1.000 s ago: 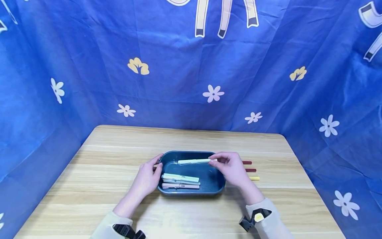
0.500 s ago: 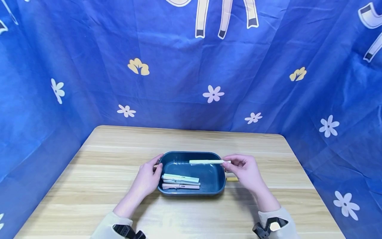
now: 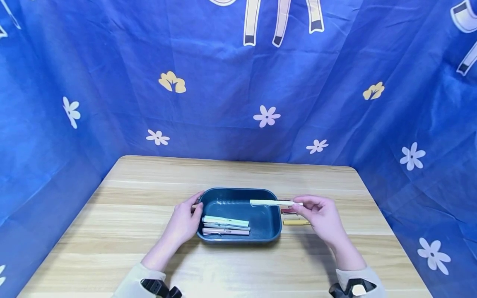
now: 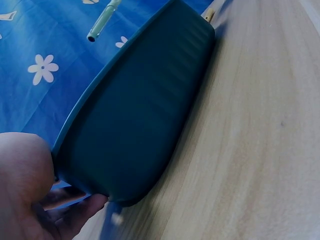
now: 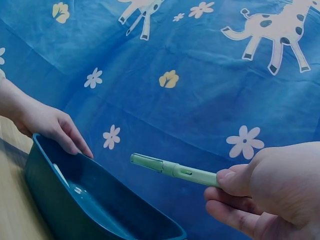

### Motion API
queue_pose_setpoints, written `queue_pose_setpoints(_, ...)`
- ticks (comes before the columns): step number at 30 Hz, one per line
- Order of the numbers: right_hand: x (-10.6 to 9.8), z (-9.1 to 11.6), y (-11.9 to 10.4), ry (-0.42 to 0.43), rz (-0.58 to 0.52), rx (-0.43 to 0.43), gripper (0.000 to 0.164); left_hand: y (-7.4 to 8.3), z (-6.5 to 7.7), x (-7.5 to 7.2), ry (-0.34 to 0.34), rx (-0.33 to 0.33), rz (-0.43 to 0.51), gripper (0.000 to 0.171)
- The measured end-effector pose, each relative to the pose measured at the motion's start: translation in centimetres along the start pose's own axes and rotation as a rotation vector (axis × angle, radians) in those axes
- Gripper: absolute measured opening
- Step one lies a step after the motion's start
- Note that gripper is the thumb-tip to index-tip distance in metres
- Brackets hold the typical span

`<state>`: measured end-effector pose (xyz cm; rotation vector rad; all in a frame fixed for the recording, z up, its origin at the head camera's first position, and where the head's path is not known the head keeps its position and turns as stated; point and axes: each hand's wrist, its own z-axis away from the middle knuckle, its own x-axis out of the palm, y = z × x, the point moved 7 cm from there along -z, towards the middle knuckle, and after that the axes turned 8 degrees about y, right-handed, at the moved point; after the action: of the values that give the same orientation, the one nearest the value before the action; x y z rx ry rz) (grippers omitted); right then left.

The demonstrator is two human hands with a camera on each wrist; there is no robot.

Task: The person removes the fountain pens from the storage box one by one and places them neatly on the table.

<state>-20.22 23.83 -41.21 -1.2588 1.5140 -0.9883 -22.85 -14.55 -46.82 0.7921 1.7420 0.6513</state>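
Note:
My right hand [image 3: 321, 217] pinches one end of a pale green pen [image 3: 270, 203] between thumb and fingers. In the right wrist view this pen [image 5: 172, 169] points away from the hand, above the box's level, with its clip end free. It spans the right end of a dark teal box [image 3: 261, 239]. At the box's left end, my left hand [image 3: 185, 219] grips the rim and end wall; the left wrist view shows fingers against the box's [image 4: 135, 110] outside. Inside, near the front left, lie a light green pen [image 3: 227, 221], a greyish-blue pen [image 3: 238, 227] and a mauve pen [image 3: 234, 232].
Right of the box, a yellow pen [image 3: 294, 222] and dark red pens [image 3: 288, 211] lie on the wooden table [image 3: 238, 273], partly hidden by my right hand. A blue patterned curtain [image 3: 223, 103] stands behind and at both sides.
My right hand has moved to the right, drawing the pale green pen from over the box toward its right end. My left hand and the box have stayed put.

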Motion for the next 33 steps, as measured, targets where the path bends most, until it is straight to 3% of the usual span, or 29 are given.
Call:
queue_pose_setpoints(20,-5.0,1.1,0.8,0.097,0.01,0.016,0.022,-0.1,0.0,0.1,-0.006,-0.003,-0.017,0.045)
queue_pose_setpoints(33,-7.7,1.8,2.3,0.144,-0.07,0.046,0.026,0.0,0.0,0.1,-0.008,-0.009,-0.008,0.045)
